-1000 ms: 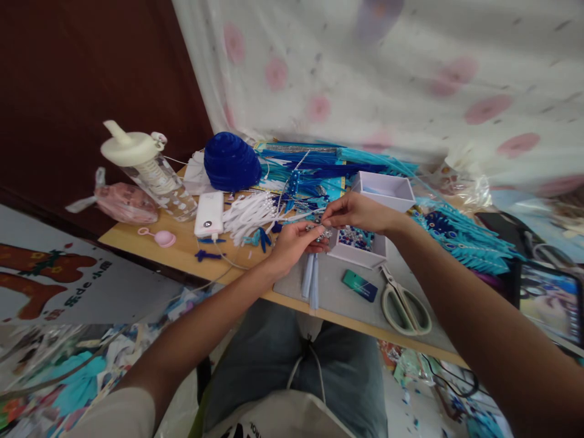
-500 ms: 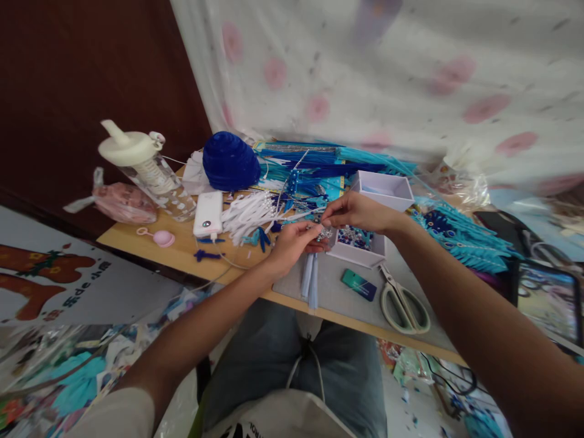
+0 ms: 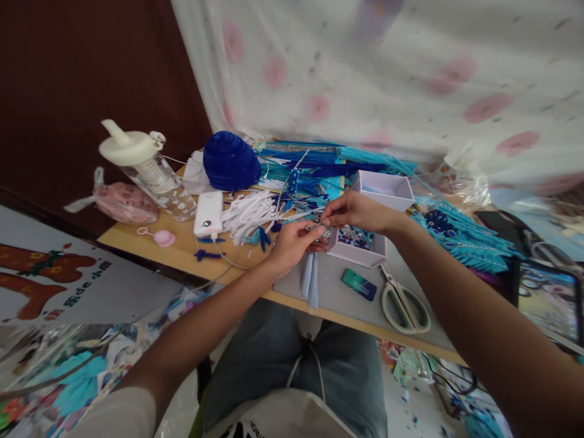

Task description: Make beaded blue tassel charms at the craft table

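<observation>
My left hand is closed around a silvery beaded ornament, part of which pokes out by the fingertips. Two pale blue tassels hang below that hand over the grey mat; whether they join the ornament is hidden. Thumb and fingers of my right hand pinch together at the ornament's upper end, on something too small to make out. Just right of the fingertips stands a white box with blue and clear beads in it.
Scissors and a green small box lie on the mat. Left are white strips, a power bank, a blue yarn-like bundle and a bottle. Turquoise trims and a phone lie right.
Both hands stay in nearly the same place. The silvery ornament has shifted slightly at the left fingertips.
</observation>
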Tool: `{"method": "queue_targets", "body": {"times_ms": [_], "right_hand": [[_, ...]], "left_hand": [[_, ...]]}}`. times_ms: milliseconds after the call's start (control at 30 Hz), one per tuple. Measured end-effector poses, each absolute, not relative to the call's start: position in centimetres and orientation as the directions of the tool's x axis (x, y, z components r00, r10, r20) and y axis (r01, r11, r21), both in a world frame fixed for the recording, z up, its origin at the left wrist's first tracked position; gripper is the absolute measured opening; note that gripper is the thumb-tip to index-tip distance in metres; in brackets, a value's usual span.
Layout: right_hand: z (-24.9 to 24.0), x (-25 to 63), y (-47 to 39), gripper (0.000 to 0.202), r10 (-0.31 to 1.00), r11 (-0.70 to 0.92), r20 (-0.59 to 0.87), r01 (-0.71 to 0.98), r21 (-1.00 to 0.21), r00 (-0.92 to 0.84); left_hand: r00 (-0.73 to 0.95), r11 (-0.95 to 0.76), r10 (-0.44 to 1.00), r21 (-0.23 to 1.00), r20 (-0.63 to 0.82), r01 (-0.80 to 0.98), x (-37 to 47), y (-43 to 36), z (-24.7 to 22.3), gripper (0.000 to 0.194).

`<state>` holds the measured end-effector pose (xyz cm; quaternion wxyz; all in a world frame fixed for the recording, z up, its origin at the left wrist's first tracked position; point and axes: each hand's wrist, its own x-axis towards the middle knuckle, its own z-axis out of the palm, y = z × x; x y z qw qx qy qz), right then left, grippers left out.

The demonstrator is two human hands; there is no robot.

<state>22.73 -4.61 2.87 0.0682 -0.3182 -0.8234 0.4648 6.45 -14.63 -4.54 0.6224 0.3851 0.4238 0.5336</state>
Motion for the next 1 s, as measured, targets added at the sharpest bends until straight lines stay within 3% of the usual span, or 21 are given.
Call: {"method": "queue_targets", "body": {"times_ms": [400,1000], "right_hand": [[2.86,22.82,-4.61,0.038,0.596,0.368,-0.191,0.477,-0.798,-0.78],[2.7,22.79,-4.41,0.031,0.605,0.423,-0.168,0.493,-0.76,-0.778]], "left_hand": [[0.098,0.142,0.988,0.938,-0.117,-0.317,6.45,-14.82,-4.38,0.016],[0.095,0.142,0.988,0.948,-0.12,-0.284,6.53,-14.65,-4.84,0.011]]}}
